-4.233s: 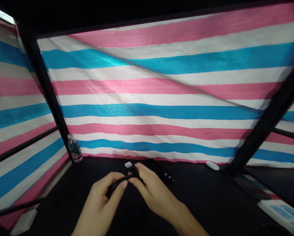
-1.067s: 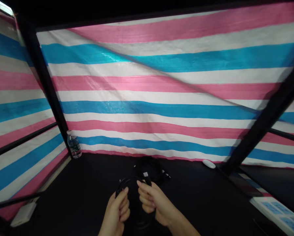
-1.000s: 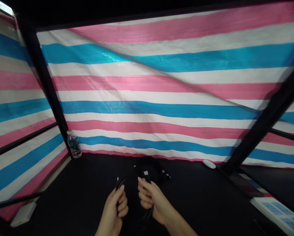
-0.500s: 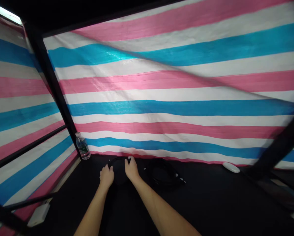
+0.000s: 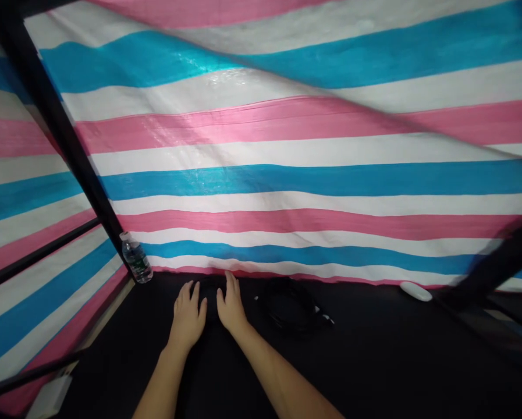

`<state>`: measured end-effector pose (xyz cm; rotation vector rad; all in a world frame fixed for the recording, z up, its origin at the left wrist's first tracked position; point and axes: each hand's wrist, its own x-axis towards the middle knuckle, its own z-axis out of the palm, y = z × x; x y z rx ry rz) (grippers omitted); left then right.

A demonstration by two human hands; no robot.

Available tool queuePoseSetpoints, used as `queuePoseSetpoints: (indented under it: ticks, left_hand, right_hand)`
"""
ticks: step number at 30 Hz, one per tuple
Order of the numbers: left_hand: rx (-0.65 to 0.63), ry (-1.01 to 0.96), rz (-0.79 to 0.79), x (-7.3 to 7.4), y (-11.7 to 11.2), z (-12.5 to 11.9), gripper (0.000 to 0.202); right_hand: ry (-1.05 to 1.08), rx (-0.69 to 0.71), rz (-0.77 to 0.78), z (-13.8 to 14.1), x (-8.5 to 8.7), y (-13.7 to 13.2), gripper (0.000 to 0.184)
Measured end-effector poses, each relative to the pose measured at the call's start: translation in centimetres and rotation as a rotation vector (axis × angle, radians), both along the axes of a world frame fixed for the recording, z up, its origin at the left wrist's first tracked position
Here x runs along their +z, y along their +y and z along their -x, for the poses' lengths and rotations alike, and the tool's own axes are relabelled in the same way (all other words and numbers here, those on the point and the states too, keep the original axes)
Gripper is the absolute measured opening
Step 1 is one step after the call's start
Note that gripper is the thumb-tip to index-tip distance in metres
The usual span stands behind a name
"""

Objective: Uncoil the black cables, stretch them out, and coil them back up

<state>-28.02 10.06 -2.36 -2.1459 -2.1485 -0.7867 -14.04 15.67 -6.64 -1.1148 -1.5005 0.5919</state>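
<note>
My left hand (image 5: 188,317) lies over the black surface with its fingers spread. Close by on its right, my right hand (image 5: 231,305) has its fingers stretched forward and thumb apart. A curved black cable (image 5: 209,280) shows between the fingertips of both hands; most of it blends into the dark surface, so I cannot tell how firmly either hand touches it. To the right of my right hand rests a coiled black cable (image 5: 267,305) with light-coloured ends.
A clear water bottle (image 5: 136,259) stands in the far left corner by a black post (image 5: 64,131). At the far right lies a white oval object (image 5: 416,291). A striped sheet (image 5: 287,180) hangs behind the black tabletop (image 5: 374,361). A white box-like object (image 5: 51,396) is at lower left.
Both hands have opened, their fingers going from curled around the black cable to stretched out. The camera view has tilted and shifted slightly.
</note>
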Motion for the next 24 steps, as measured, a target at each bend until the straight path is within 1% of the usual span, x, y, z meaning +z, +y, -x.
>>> queuePoseSetpoints:
  ticks: [2,3,6,8,11,13,14,16,18,20,22,24]
  left_hand:
    - [-0.094,0.1,0.007,-0.2,-0.3,-0.5,0.048]
    - [-0.12,0.139,0.013,-0.4,-0.4,-0.7,0.046]
    - [-0.131,0.17,0.022,-0.3,-0.8,-1.1,0.043]
    - [-0.152,0.173,0.009,0.4,-1.0,-1.1,0.041]
    - [-0.274,0.15,-0.01,1.8,-1.5,-1.2,0.038]
    - [-0.351,0.119,-0.007,2.7,-1.8,-1.2,0.037]
    - [-0.372,0.105,0.0,2.9,-1.9,-1.3,0.036]
    - [-0.388,0.084,0.019,3.2,-2.0,-1.3,0.039]
    - [-0.395,0.068,0.042,3.1,-2.1,-1.1,0.041]
    - [-0.398,0.049,0.066,2.9,-2.0,-0.8,0.036]
    - [-0.39,0.037,0.091,2.9,-1.9,-0.7,0.026]
    - [-0.375,0.04,0.109,3.0,-1.8,-0.7,0.017]
  right_hand:
    - [-0.01,0.03,-0.051,-0.1,0.6,-0.4,0.052]
    - [-0.015,0.042,-0.076,-0.3,1.0,-0.7,0.05]
    - [-0.049,0.1,-0.157,-1.0,2.3,-2.6,0.044]
    - [-0.087,0.165,-0.209,-1.9,3.4,-4.9,0.041]
    - [-0.164,0.294,-0.273,-4.5,5.1,-9.0,0.042]
    - [-0.254,0.407,-0.282,-7.1,6.1,-11.5,0.045]
    - [-0.27,0.413,-0.266,-8.7,6.4,-12.4,0.043]
    - [-0.28,0.377,-0.258,-12.0,6.5,-13.5,0.039]
    - [-0.255,0.266,-0.256,-15.3,6.0,-13.6,0.033]
    - [-0.221,0.128,-0.249,-18.1,5.1,-12.9,0.025]
    - [-0.19,-0.011,-0.252,-20.1,4.3,-11.9,0.017]
    - [-0.119,-0.144,-0.227,-21.2,3.7,-11.1,0.011]
